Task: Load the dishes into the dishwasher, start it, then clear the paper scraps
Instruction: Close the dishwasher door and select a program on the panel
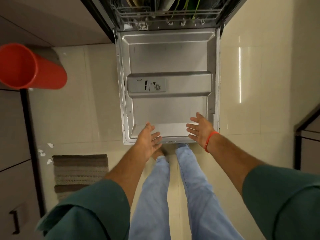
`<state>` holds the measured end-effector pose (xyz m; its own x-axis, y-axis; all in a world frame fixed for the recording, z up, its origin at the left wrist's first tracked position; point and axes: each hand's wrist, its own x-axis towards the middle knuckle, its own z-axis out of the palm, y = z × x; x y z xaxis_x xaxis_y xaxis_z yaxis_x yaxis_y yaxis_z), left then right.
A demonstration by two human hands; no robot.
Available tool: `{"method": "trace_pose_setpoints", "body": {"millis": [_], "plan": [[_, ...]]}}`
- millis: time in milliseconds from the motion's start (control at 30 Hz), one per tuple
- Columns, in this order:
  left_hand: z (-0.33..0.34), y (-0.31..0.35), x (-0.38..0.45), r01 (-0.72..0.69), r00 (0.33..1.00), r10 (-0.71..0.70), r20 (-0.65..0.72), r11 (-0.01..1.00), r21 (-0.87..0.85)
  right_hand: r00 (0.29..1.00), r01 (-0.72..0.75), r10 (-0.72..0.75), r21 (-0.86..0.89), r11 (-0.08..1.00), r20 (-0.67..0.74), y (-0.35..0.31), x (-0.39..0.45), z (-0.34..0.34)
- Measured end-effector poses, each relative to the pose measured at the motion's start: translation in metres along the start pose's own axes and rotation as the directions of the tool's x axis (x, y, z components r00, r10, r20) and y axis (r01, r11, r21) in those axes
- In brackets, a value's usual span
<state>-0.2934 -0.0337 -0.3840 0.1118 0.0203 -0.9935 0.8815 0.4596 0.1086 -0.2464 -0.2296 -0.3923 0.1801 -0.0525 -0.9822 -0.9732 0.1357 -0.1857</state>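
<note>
The dishwasher door (168, 54) lies folded down flat in front of me, its steel inner face up, with the detergent compartment (146, 85) across its middle. Behind it the lower rack (166, 13) sits inside the machine with plates and green-handled items standing in it. My left hand (150, 139) and my right hand (200, 129) hover over the door's near edge, palms facing each other, fingers spread and holding nothing. Several white paper scraps (45, 153) lie on the floor at the left.
An orange bin (32, 66) stands at the left beside grey cabinets (13, 132). A striped grey mat (79, 172) lies on the cream tile floor next to the scraps. A dark cabinet corner (308, 135) juts in at the right. My legs stand just behind the door's edge.
</note>
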Motion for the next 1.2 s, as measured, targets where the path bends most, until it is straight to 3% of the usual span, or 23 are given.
{"method": "trace_pose_setpoints", "body": {"millis": [167, 533, 700, 833, 967, 1200], "plan": [[-0.028, -0.023, 0.019, 0.028, 0.999, -0.029, -0.036, 1.0, -0.007, 0.999, -0.051, 0.053, 0.148, 0.988, -0.007, 0.045, 0.012, 0.012], [-0.067, -0.095, 0.119, 0.144, 0.981, -0.164, -0.1, 0.973, -0.18, 0.982, -0.172, 0.179, 0.116, 0.978, -0.056, 0.135, 0.092, -0.005], [-0.063, -0.118, 0.183, 0.177, 0.972, -0.2, -0.119, 0.968, -0.179, 0.959, -0.216, 0.249, 0.22, 0.951, -0.138, 0.159, 0.153, -0.02], [-0.065, -0.13, 0.238, 0.154, 0.967, -0.205, -0.151, 0.943, -0.296, 0.95, -0.205, 0.271, 0.348, 0.915, -0.154, 0.171, 0.198, -0.033], [-0.059, -0.133, 0.272, 0.042, 0.971, -0.148, -0.188, 0.877, -0.478, 0.951, -0.153, 0.266, 0.508, 0.848, -0.158, 0.167, 0.231, -0.037], [-0.063, -0.138, 0.288, -0.068, 0.995, -0.013, -0.096, 0.605, -0.793, 0.978, 0.0, 0.159, 0.759, 0.651, -0.136, 0.167, 0.261, -0.054]]}}
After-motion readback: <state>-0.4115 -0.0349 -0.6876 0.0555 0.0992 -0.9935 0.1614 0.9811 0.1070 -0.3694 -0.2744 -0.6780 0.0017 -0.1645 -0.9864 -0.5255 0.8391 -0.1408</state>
